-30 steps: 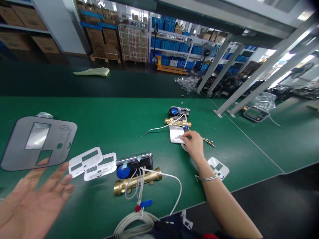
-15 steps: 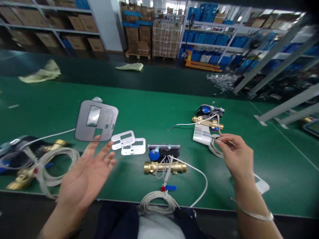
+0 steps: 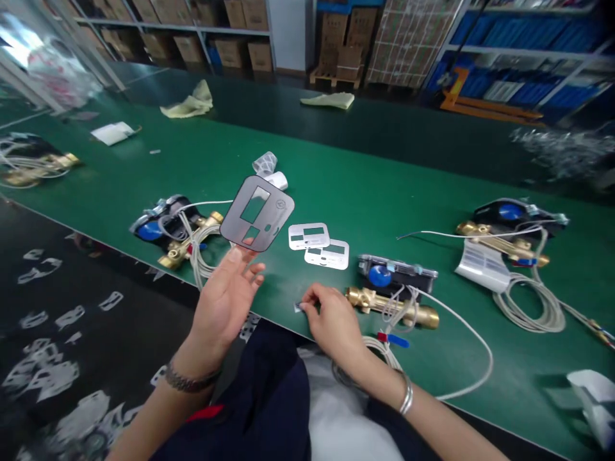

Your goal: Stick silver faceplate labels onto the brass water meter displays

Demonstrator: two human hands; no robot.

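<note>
Left hand [image 3: 225, 301] holding a grey panel [image 3: 235, 214], right hand [image 3: 332, 317] at small pale piece [image 3: 296, 308], green tabletop [image 3: 384, 192]

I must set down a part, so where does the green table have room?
Bare: behind the middle meter, between the white labels and the wire of the right meter; also in front of the right meter's coil, beside the looping cable. Crowded: around the right hand and middle meter.
</note>
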